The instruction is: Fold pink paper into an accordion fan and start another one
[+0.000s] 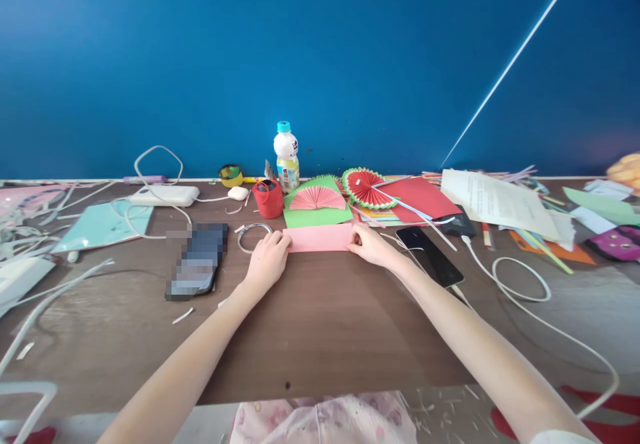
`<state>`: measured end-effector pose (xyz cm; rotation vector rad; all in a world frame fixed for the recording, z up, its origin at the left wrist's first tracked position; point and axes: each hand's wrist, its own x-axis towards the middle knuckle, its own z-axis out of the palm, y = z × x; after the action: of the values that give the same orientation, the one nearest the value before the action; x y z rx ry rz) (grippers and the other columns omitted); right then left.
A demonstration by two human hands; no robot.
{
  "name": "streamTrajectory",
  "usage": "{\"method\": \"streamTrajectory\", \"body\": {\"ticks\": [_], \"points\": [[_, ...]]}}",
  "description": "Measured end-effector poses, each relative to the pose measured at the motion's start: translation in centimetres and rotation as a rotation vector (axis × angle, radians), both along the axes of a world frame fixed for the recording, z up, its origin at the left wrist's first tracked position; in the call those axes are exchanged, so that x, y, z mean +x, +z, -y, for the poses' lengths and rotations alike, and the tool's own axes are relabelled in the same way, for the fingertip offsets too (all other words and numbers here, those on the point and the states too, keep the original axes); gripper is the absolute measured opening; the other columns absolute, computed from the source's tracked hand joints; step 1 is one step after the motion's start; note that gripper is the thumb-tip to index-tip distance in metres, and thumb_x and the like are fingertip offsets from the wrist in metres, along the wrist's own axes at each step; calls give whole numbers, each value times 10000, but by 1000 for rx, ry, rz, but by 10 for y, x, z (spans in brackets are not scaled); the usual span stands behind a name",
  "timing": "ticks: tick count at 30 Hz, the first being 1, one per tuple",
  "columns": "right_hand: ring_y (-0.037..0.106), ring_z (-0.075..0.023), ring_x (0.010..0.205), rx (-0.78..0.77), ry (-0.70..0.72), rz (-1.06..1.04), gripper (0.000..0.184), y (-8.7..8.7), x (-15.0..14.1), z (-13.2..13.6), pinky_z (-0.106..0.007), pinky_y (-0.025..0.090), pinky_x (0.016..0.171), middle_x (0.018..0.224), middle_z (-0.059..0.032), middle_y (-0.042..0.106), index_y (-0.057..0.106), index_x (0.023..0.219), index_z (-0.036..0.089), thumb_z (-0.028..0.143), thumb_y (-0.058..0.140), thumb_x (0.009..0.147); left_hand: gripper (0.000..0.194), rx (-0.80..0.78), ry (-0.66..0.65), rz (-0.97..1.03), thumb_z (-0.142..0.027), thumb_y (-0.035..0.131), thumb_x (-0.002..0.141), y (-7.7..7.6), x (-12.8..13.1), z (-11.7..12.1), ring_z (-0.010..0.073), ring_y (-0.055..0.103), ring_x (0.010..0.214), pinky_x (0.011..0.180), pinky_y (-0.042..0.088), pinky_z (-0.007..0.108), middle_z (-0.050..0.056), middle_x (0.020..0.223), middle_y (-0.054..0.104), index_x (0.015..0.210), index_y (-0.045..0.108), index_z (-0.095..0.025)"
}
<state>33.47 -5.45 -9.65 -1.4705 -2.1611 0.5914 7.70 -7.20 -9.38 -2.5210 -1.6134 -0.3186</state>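
A strip of pink paper (pixel 320 238) lies across the table in front of me. Its left end is under the fingers of my left hand (pixel 267 257), which are closed on the edge. At the other end, my right hand (pixel 369 244) pinches the paper between thumb and curled fingers. Just behind the strip are a green sheet (pixel 300 219) and a pink pleated paper fan (pixel 318 197). A round red and green pleated fan (pixel 367 187) lies to their right. Beside my left hand is a ring-shaped item (pixel 241 239).
A phone (pixel 197 261) lies left of my hands, and a black phone (pixel 431 255) with a cable lies right. At the back stand a bottle (pixel 287 157) and a red container (pixel 268 199). Cables and paper scraps spread over both sides, before a blue wall (pixel 320 64).
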Motion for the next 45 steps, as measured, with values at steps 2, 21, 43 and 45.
{"method": "streamTrajectory", "body": {"ticks": [2,21,43,45], "points": [[472,-122,647,17,-4,-15,131,-3,0,2,-242,374,607,723,-1,477,456,665,169,113,562,719,179,31,-13,-33,-161,376,864,-2,0,0,218,492,808,681,371,320,68,870,571,844,554,-175],[459,-138,630,92,-31,-46,196,-6,0,8,-258,363,607,664,2,480,412,599,187,122,530,742,193,-17,11,76,-185,416,852,3,-1,0,215,497,814,707,389,312,58,825,594,777,594,-178],[477,-156,729,130,56,-81,121,-6,5,14,-286,391,689,737,-11,485,504,674,182,190,554,784,223,58,-78,-35,-156,369,871,0,-3,2,206,506,754,670,384,319,66,800,590,782,572,-175],[481,-158,746,124,40,-84,142,-6,5,14,-295,393,713,748,-16,486,500,652,181,172,531,790,221,36,-54,-18,-157,373,865,1,-1,3,210,510,775,675,384,321,65,807,588,783,577,-180]]}}
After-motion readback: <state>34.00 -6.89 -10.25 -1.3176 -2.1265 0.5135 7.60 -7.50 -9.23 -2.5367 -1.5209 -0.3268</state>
